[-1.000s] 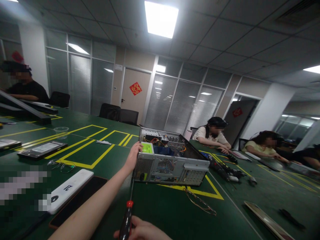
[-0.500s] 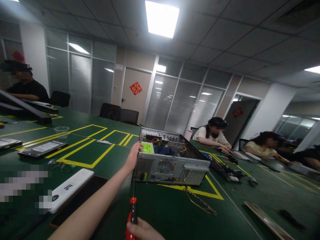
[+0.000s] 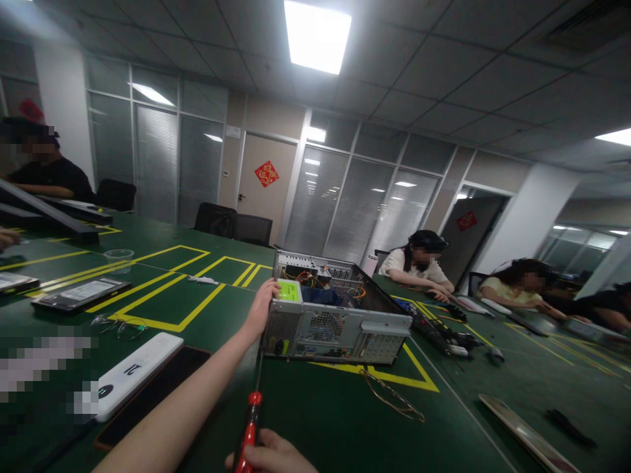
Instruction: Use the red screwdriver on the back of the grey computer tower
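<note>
Screwdriver (image 3: 250,420): I log its red handle shifted left since half a second ago, back near its first position. Right hand (image 3: 273,456): moved left with it. Co-worker's hand (image 3: 6,238): newly in at far left edge.

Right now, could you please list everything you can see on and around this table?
computer case: one, grey, side open, table centre.
screwdriver: one, red-and-black handle, shaft towards the case.
white device: one, white, near left, marked 21.
black slab: one, black, partly under the white device.
spectacles: one pair, clear, left of the case.
plastic cup: one, clear, far left.
table: one, green with yellow lines.
other people: at least four, seated, left and right.
left hand: grips the case's top corner.
right hand: bottom edge, holds the screwdriver.
</note>
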`<state>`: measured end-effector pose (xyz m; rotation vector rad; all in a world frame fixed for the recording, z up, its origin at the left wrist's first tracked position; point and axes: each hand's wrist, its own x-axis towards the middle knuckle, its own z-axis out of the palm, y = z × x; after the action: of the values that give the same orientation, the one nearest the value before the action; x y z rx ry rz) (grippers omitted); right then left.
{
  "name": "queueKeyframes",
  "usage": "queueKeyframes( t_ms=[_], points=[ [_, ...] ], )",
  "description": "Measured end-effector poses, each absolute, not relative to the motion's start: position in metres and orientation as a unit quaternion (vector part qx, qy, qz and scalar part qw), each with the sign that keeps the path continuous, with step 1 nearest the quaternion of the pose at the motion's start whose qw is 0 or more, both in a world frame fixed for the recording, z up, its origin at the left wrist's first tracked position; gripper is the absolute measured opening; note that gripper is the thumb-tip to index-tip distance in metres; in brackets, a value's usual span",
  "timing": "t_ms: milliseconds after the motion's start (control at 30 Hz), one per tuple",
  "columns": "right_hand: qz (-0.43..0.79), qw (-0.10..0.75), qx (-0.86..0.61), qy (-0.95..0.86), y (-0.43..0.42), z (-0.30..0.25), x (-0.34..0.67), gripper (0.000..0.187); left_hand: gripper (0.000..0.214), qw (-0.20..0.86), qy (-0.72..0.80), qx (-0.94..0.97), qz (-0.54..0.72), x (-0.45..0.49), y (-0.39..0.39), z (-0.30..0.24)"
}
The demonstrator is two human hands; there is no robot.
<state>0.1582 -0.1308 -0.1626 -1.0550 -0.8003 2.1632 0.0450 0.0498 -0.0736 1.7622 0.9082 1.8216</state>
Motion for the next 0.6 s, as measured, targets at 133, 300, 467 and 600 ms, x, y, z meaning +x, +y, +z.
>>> queueKeyframes(
  t_ms=[133, 300, 467, 600],
  points=[
    [0.821, 0.276, -0.434, -0.248, -0.1296, -0.1563, 0.1559, 0.022, 0.039, 0.222, 0.332, 0.637, 0.659, 0.0448, 0.0514, -0.0749],
    [0.786, 0.339, -0.466, -0.222, -0.1326, -0.1571, 0.1551, 0.026, 0.040, 0.225, 0.332, 0.635, 0.660, 0.0450, 0.0504, -0.0748],
    [0.780, 0.338, -0.492, -0.189, -0.1337, -0.1518, 0.1528, 0.032, 0.041, 0.227, 0.336, 0.637, 0.655, 0.0447, 0.0494, -0.0738],
    [0.798, 0.335, -0.458, -0.202, -0.1291, -0.1553, 0.1488, 0.043, 0.041, 0.228, 0.337, 0.636, 0.655, 0.0444, 0.0499, -0.0737]
  ],
)
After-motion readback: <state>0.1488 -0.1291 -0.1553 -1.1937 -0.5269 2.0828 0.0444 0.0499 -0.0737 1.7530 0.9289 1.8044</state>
